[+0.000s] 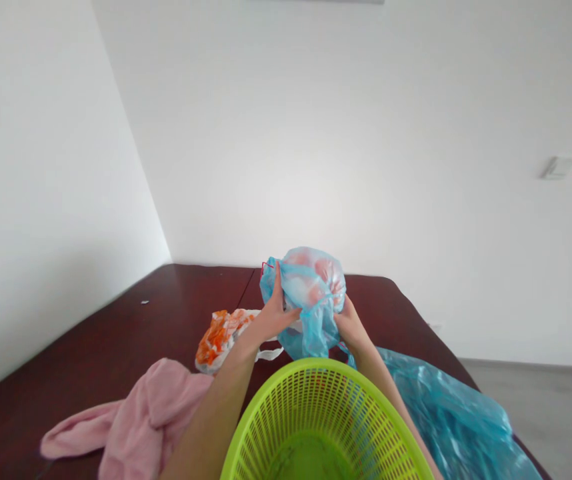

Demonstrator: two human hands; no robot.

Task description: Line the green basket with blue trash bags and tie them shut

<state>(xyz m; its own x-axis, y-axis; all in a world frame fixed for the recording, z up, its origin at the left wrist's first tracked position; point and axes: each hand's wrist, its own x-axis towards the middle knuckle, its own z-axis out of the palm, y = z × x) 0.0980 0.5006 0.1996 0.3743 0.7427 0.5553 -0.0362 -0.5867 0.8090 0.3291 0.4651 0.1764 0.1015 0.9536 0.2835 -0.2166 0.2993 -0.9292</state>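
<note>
Between my two hands is a light blue plastic bag (311, 280) with several round reddish things showing through it; their kind I cannot make out. My left hand (277, 308) grips the bag's left side, thumb and fingers spread around it. On the right side my right hand (349, 321) holds the same bag from below, its fingers partly hidden behind the plastic. A green slotted plastic basket (311, 367) stands nearer to me, between my forearms, with nothing seen inside it.
An orange and white plastic bag (223, 337) lies left of my hands on the dark red table (166, 313). Closer on the left is a pink cloth (156, 413). A large crumpled blue plastic bag (446, 407) covers the right edge. White walls (316, 133) stand behind and left.
</note>
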